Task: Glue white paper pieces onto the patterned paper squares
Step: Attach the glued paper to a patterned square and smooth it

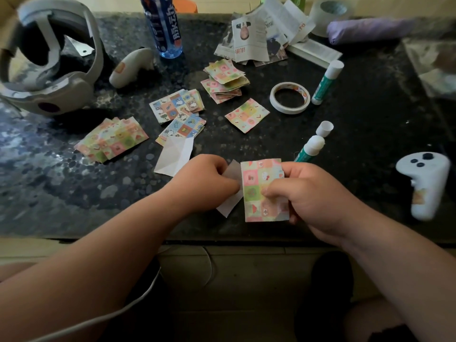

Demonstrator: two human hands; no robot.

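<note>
Low over the near edge of the black speckled stone table [370,144], both forearms angle inward. My left hand [209,181] curls, pinching a small white paper piece [233,174]. My right hand [311,193] grips a pastel patterned paper square [261,188], upright, right beside it. Just beyond lies an uncapped green-and-white glue stick [311,148], with stacks of patterned squares [112,141] farther back.

On the dark speckled table [357,149], an uncapped glue stick [311,147] and its cap [324,128] lie just beyond the fingers of the right hand [313,196], and a white sheet [175,156] lies just beyond those of the left hand [209,178]. Farther out from the fingers lie piles of patterned squares [112,139], a tape ring [290,97], a capped glue stick [327,82], a bottle [164,28] and a headset [49,60].
</note>
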